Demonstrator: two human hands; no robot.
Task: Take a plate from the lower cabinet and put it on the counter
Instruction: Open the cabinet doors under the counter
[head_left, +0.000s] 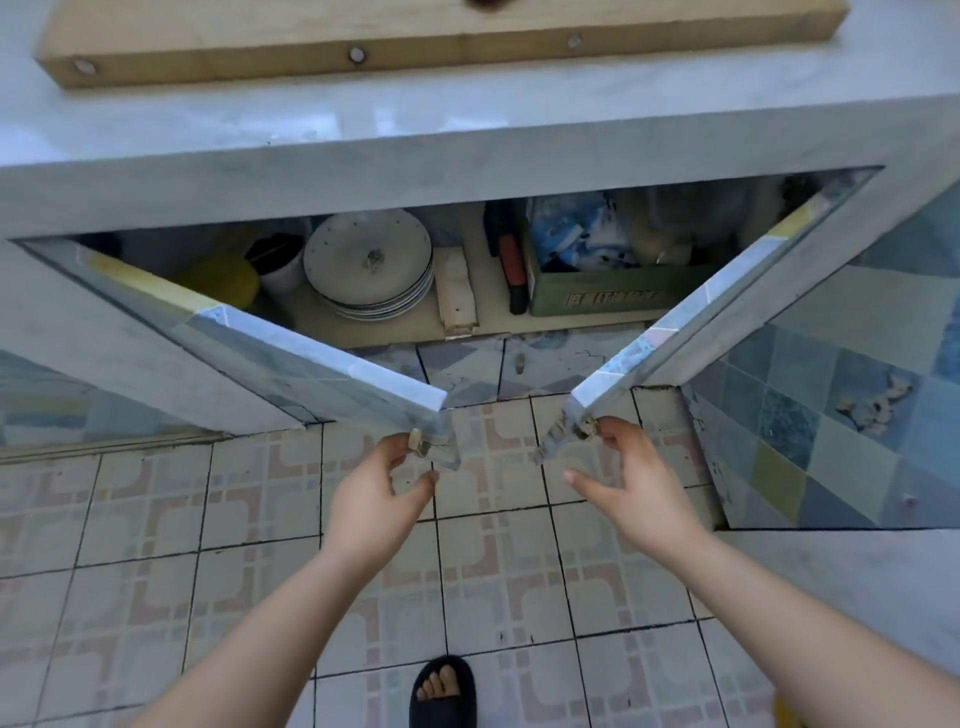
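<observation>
- Left hand (376, 486): the grip pinches the small knob (415, 441) at the free edge of the left door (291, 353); thumb and forefinger are closed on it, the other fingers loose.
- Right hand (623, 478): fingertips rest at the worn handle (587, 428) of the right door (691, 332); the grip is half open, and whether it actually clamps the handle cannot be told.
- Both doors stand swung outward, exposing the lower cabinet.
- Plate (368, 254): top of a stack on the cabinet shelf (395, 332), lying flat, left of centre, beside a white cup (283, 270).
- Key relation: the stack lies ahead of and beyond both hands, past the door edges and under the counter (467, 119). It sits roughly in line with the left hand, so that hand is judged nearer.
- Neither hand holds a plate yet.
</observation>
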